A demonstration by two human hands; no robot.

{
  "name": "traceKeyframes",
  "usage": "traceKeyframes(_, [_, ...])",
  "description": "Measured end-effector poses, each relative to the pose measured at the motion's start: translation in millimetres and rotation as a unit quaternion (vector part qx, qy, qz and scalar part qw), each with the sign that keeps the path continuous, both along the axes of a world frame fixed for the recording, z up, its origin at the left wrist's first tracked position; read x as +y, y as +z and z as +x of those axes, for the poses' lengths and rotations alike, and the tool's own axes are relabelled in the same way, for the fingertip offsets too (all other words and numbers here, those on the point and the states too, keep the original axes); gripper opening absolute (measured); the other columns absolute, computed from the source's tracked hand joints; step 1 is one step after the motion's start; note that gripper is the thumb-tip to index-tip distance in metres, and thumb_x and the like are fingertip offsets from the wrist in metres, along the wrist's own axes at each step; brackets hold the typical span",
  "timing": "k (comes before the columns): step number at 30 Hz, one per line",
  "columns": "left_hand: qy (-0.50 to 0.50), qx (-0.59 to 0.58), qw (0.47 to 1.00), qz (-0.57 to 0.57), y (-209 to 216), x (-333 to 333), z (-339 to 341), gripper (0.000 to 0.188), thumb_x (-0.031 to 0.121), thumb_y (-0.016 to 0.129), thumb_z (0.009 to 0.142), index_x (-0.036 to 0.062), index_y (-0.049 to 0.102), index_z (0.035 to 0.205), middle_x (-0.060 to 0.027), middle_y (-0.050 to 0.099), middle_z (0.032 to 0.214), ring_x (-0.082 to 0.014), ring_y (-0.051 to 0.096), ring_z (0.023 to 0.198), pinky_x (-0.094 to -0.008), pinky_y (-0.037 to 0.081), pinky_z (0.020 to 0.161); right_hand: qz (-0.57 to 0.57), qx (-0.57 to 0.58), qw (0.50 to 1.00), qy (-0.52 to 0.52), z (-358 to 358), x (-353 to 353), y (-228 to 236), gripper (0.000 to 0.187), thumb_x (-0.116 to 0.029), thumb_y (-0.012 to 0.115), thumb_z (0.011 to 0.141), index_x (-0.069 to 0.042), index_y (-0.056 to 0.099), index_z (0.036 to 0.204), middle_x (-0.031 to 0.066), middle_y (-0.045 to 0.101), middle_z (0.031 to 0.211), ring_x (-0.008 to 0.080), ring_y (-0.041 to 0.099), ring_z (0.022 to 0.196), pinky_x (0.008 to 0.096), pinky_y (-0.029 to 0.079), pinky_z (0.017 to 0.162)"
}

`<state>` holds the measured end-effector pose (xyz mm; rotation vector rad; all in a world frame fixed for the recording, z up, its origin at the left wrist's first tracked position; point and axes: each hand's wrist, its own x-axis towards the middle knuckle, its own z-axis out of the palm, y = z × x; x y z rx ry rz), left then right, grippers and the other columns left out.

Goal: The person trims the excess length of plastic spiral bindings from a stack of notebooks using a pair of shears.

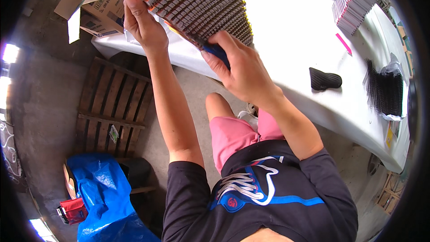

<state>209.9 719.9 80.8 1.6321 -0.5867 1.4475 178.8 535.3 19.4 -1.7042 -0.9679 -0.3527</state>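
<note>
Spiral-bound stack [204,6] cut off by top edge. Blue thing [217,54] mostly covered by right hand [246,65]; kind cannot be told. Left hand [148,29]: finger ends hard to make out. Cardboard box [109,10], tabletop [284,27] cropped above. Blue sheet [103,188] runs past lower edge, hiding what lies under.

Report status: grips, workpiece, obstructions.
Left grip at left edge of spiral-bound stack; right grip holding blue item at its near edge. Black ribbed object on table, clear of both.
</note>
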Motion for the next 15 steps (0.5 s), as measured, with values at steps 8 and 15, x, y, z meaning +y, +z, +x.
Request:
traceKeyframes(8, [-0.004, 0.003, 1.000, 0.000, -2.4, 0.7, -1.7, 0.052, 0.042, 0.033, 0.096, -0.0039, 0.057, 0.101, -0.0192, 0.059, 0.107, -0.0239, 0.059, 0.099, -0.0353, 0.047, 0.088, 0.013, 0.173, 0.982, 0.074, -4.7, -12.8, 5.4, 0.029, -0.028, 0.058, 0.086, -0.004, 0.050, 0.101, 0.0122, 0.057, 0.086, 0.0276, 0.057, 0.078, 0.0376, 0.044, 0.067])
traceKeyframes(15, [-0.009, 0.006, 1.000, -0.003, -1.0, 0.7, 0.0, 0.052, 0.042, 0.034, 0.096, -0.0039, 0.056, 0.101, -0.0198, 0.059, 0.108, -0.0238, 0.059, 0.098, -0.0351, 0.048, 0.087, -0.049, -0.124, 0.984, -0.121, -0.1, -8.1, -9.4, 0.031, -0.029, 0.061, 0.081, -0.008, 0.052, 0.102, 0.0097, 0.054, 0.093, 0.0281, 0.053, 0.087, 0.0407, 0.040, 0.075])
